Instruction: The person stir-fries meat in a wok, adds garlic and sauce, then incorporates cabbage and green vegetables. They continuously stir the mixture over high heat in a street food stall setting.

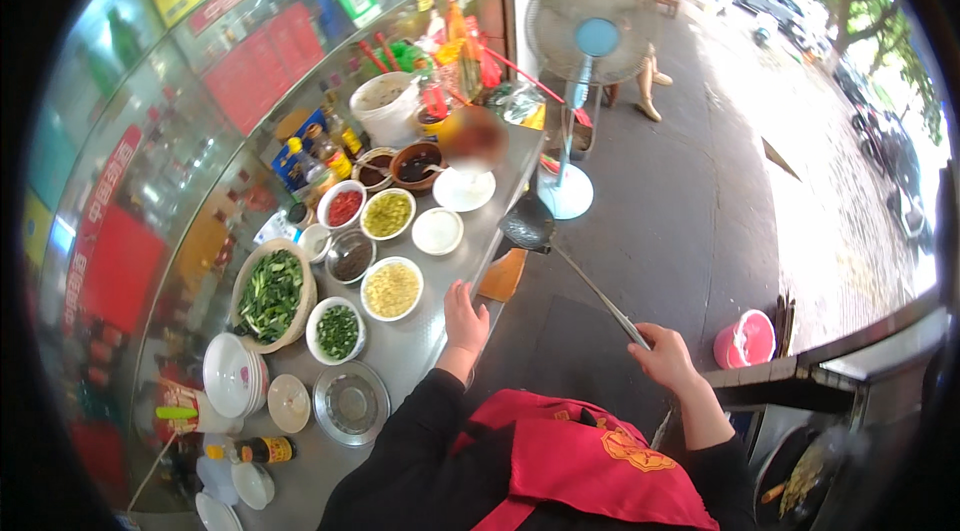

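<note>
My right hand (664, 358) grips the end of the long handle of a dark metal ladle (529, 223), whose bowl hangs by the table's edge. My left hand (466, 321) is empty, fingers apart, over the edge of the steel table (420, 351). Nearest to it is a white bowl of chopped garlic (392, 289). Around that stand bowls of chopped green onion (337, 331), yellow-green chopped pickles (388, 214) and chopped red peppers (345, 208), and a steel bowl of dark seasoning (351, 256). A larger bowl holds leafy greens (271, 295).
Stacked white bowls (232, 375) and a soy sauce bottle (262, 449) stand at the lower left. A standing fan (597, 37) is beyond the table. A pink bucket (752, 340) sits on the right. A wok with food (802, 478) is at the lower right, and someone's legs show behind the fan.
</note>
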A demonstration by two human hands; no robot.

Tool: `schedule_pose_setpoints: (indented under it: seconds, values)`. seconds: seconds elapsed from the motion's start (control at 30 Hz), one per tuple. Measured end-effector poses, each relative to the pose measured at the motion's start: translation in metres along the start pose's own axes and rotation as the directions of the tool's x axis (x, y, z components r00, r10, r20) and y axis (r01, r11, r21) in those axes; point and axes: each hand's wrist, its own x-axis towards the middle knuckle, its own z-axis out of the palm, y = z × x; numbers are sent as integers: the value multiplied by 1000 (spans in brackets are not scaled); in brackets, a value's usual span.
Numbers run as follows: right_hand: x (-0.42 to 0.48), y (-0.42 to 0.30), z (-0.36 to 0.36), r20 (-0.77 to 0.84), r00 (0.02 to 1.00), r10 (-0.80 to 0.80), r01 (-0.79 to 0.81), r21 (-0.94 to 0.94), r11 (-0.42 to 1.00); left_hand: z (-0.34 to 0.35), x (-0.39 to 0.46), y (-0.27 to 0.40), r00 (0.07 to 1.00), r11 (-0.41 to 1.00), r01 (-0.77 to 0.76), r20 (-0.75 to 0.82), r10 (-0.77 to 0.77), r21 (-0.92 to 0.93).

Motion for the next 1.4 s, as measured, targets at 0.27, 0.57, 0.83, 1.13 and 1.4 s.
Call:
schedule_pose_setpoints:
  seconds: [0.27, 0.57, 0.83, 1.13, 1.4]
  values:
    - [91, -126, 37, 206, 953, -222, 301, -544, 783, -3, -6, -55, 999, 999, 25, -44, -27, -32]
    - [118, -149, 59, 253, 949, -188, 309, -619, 722, -10, -4, -53, 997, 996, 62, -44, -65, -62]
    - [119, -138, 60, 259, 959, -112, 236, -520, 821, -13, -2, -53, 999, 997, 47, -23, -49, -62]
    - [107, -137, 55, 215, 973, -84, 173, -437, 883, -11, -3, -53, 999, 998, 36, -30, -38, -57]
    - [88, -97, 54, 135, 990, -45, 74, -217, 973, -9, -5, -53, 998, 997, 49, -33, -51, -63]
